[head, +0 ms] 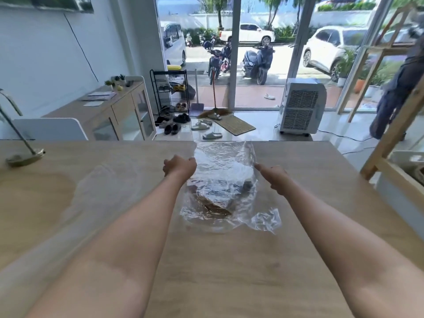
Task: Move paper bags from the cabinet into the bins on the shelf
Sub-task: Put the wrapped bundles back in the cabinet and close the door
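A clear plastic bag [223, 171] is held up over the wooden table [229, 271], its lower end resting on the tabletop. Brown paper bags [214, 206] lie inside its bottom. My left hand [180, 167] grips the bag's left upper edge. My right hand [273, 177] pinches the right upper edge, holding the mouth spread. A wooden shelf frame [394, 134] with a white bin [410, 161] stands at the right. A low wooden cabinet [119, 111] with glass doors stands at the back left.
A lamp base [25, 157] sits on the table's far left. A white chair back [50, 128] stands beyond the table. Shoes, a shoe rack [171, 88], a broom and a doormat lie near the glass doors. A white air cooler [301, 105] stands at the back right.
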`<state>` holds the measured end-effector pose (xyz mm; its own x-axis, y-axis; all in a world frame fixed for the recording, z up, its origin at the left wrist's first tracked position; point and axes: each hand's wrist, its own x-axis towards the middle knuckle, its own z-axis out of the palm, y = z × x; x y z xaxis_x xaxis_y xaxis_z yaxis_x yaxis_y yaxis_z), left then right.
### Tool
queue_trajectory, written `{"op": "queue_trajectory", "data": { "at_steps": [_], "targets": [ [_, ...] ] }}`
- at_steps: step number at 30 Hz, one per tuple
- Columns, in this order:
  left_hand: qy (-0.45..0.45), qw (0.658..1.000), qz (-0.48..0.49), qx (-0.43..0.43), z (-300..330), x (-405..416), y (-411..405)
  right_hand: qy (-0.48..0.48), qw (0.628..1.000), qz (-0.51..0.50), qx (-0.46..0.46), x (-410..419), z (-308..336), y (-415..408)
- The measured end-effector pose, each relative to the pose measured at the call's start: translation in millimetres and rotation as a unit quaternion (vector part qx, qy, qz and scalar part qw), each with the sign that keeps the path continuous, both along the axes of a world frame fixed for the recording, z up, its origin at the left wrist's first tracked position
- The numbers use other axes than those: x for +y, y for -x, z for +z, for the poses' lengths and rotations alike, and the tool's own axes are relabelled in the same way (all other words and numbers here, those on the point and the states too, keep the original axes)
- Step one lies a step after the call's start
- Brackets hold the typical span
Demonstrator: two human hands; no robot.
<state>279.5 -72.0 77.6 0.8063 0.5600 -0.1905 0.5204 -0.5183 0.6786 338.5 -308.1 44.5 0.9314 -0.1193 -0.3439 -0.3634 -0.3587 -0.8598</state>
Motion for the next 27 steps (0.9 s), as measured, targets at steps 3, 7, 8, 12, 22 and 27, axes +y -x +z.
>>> {"op": "queue_trajectory", "data": {
  "at_steps": [3,7,8,12,22,27],
  "targets": [
    [0.051,0.998,-0.018,0.044,-12.4,8.1,-29.2,-0.078,0.996,0.008,0.037,4.6,-6.9,-27.9],
    [0.157,0.987,-0.026,0.026,-15.8,10.2,-44.6,-0.076,0.995,0.023,0.067,12.2,-15.9,-49.6],
    [0.172,0.985,-0.020,0.023,-15.5,9.2,-45.1,-0.080,0.993,0.031,0.075,15.4,-17.7,-53.9],
    [0.276,0.961,-0.010,0.027,-18.7,11.9,-44.3,-0.062,0.994,0.035,0.084,23.6,-26.3,-66.8],
    [0.377,0.908,-0.015,0.180,-45.3,52.4,-46.9,-0.074,0.978,0.001,0.196,17.9,-33.7,-43.0],
    [0.382,0.893,-0.096,0.217,-47.5,54.8,-32.9,-0.150,0.972,-0.059,0.170,6.7,-19.1,29.5]
  ]
}}
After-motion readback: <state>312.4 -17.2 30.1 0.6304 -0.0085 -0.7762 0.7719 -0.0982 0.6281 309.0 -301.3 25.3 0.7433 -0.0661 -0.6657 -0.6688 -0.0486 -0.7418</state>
